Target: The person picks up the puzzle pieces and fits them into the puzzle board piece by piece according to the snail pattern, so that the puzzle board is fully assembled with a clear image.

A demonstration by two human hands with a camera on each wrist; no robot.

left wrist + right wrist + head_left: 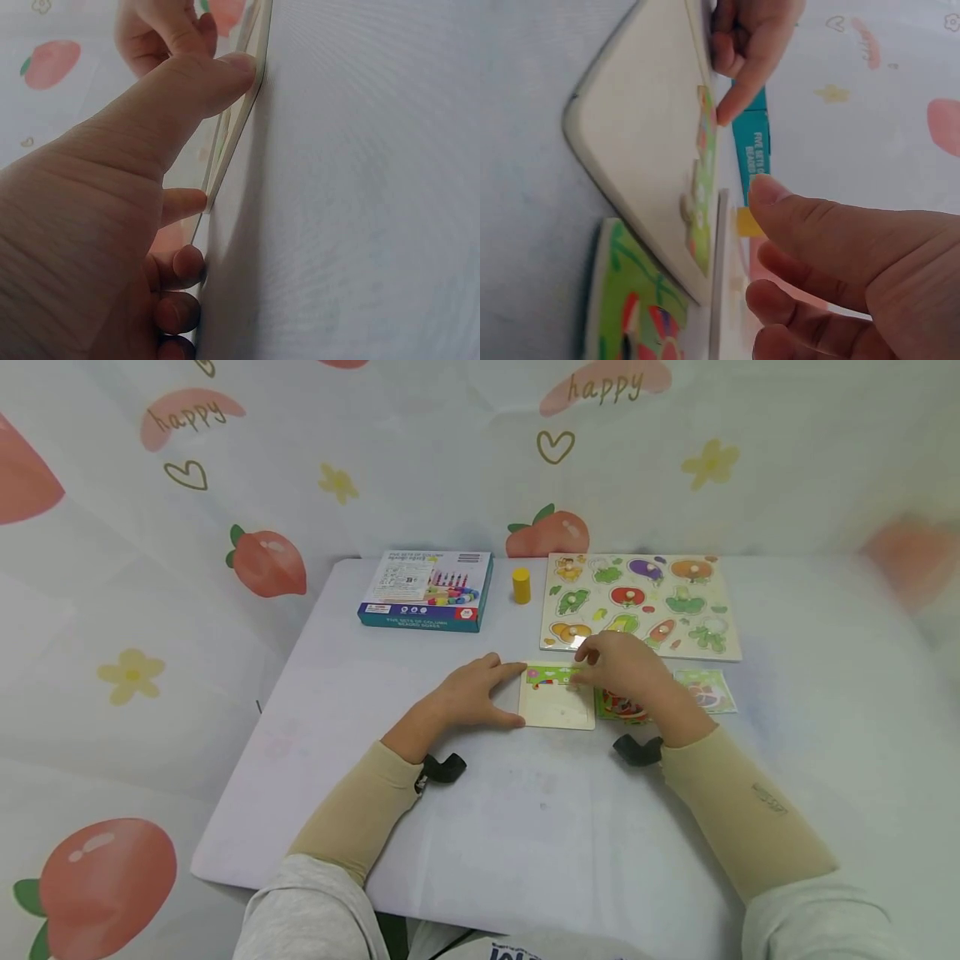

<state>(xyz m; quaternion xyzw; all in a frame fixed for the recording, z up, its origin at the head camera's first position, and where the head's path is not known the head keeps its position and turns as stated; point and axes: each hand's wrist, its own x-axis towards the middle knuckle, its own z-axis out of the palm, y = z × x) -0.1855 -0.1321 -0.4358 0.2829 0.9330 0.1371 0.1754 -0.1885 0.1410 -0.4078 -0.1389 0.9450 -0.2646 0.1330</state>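
A small pale puzzle board (558,712) lies on the table, with picture strips (702,187) in green with bits of colour along its far edge. At the board's left side, my left hand (474,690) touches the corners with straight index finger and thumb; the other fingers curl loosely. My right hand (622,667) hovers over the board's far right corner, thumb apart from loosely bent fingers. Nothing shows between them in the right wrist view. Partly under that hand lies a green and red picture puzzle (641,311), right of the board.
Behind stands a flat box (423,592) with a teal side, and a yellow cylinder (521,586). A large vegetable peg puzzle (600,596) lies beyond my right hand. A pale green picture card (707,692) lies right of my hand. The table's edge (288,677) runs along the left.
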